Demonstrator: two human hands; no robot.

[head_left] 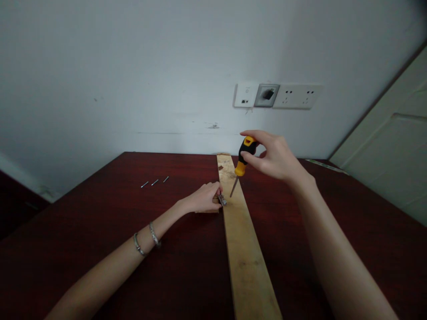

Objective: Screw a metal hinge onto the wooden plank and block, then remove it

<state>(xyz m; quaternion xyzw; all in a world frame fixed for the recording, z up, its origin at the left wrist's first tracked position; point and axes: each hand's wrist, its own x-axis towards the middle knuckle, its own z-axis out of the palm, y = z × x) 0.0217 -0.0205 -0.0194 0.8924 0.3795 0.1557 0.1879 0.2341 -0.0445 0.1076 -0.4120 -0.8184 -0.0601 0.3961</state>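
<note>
A long pale wooden plank (247, 253) lies lengthwise on the dark red table (100, 213). My left hand (203, 198) rests at the plank's left edge and pinches a small metal screw (222, 200) against the wood. My right hand (275, 156) is raised above the plank and grips a yellow and black screwdriver (243, 162) by the handle. The screwdriver's shaft slants down and left, its tip just right of the screw. Two silver bracelets sit on my left wrist.
Three loose screws (154, 182) lie in a row on the table, left of the plank. A white wall with a socket strip (276, 95) rises behind the table. A pale door (393, 146) stands at the right.
</note>
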